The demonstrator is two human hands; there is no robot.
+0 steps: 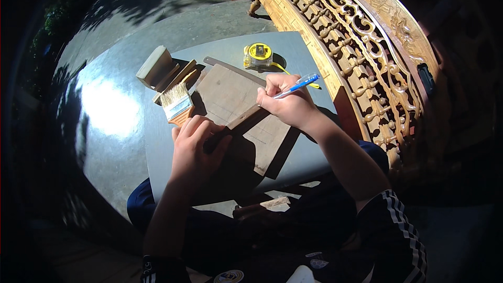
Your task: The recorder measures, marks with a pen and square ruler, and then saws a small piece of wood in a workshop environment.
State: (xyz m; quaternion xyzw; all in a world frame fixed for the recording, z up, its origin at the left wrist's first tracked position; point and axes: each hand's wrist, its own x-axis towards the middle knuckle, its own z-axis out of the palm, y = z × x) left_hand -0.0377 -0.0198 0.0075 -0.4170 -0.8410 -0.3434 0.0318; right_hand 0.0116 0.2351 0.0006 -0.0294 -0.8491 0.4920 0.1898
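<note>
A flat wooden board with pencil-thin lines lies on the grey table in front of me. Across it runs a narrow wooden strip. My left hand grips the strip's near left end, its fingers curled and partly in shadow. In my right hand is a blue and clear pen, held in a writing grip. Its tip is hidden behind my fingers, close to the strip's far right end. Beyond the board lies a thin metal ruler, partly covered.
A paintbrush lies beside my left hand, near several wood pieces and a pale block. A yellow tape measure sits at the far edge of the table. A carved wooden bench stands to the right.
</note>
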